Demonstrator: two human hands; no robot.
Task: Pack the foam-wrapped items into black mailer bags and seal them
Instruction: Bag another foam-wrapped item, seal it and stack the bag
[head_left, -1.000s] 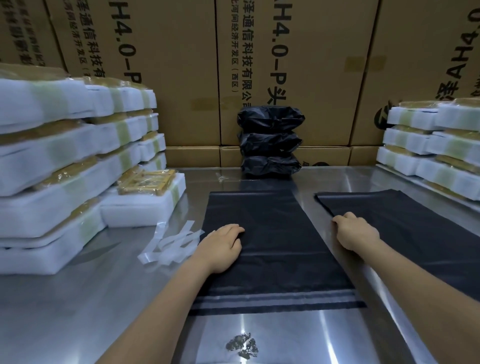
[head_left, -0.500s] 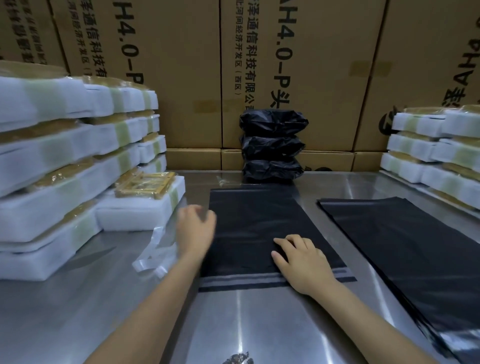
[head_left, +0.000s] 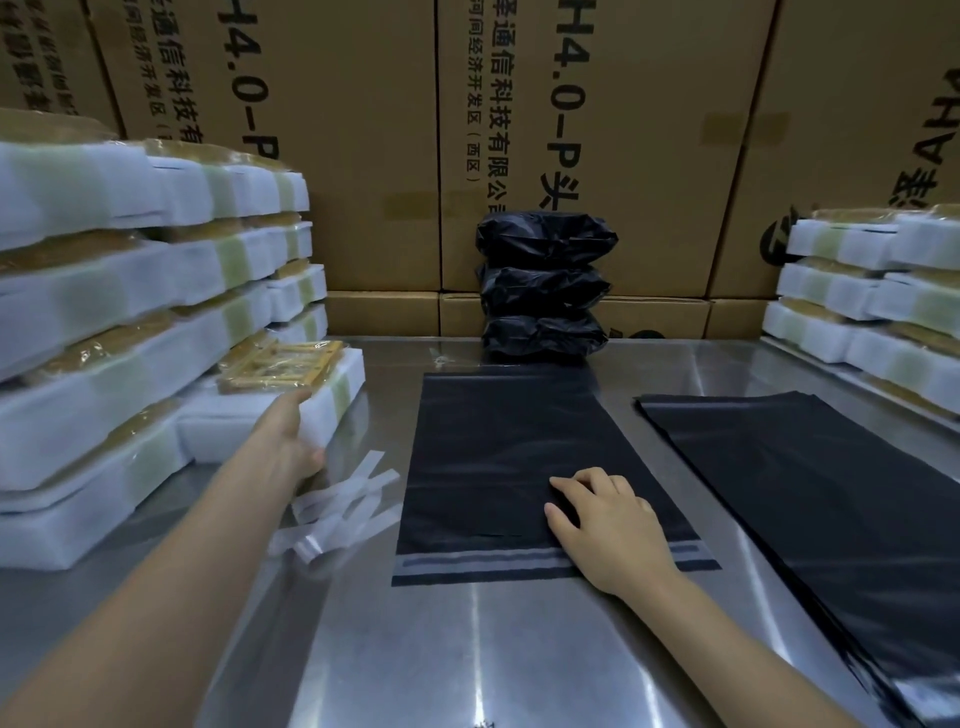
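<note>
- We see one black mailer bag (head_left: 519, 457) flat on the steel table (head_left: 467, 649), centre, long axis running away from us; its striped sealing flap (head_left: 467, 564) faces our near edge.
- Our right hand (head_left: 610, 527) lies palm-down on the bag's near right part, forearm coming in from lower right. Fingers straight, slightly spread, tips pointing left and away, pressing the film flat.
- Our left hand (head_left: 296, 441) reaches forward-left to the near corner of a foam-wrapped item (head_left: 291, 410) on the table just beside the left stack (head_left: 130, 322). Thumb below the corner, fingers along the foam's near face; how firmly they close we cannot tell.
- That item lies flat, long axis roughly left-right, wooden frame on top.
- Loose white strips (head_left: 337, 509) lie between left hand and bag.
- A pile of spare bags (head_left: 810, 493) lies at right; three filled black parcels (head_left: 545, 291) are stacked at the table's far edge against cartons (head_left: 363, 130); more foam items (head_left: 883, 301) are stacked far right.
</note>
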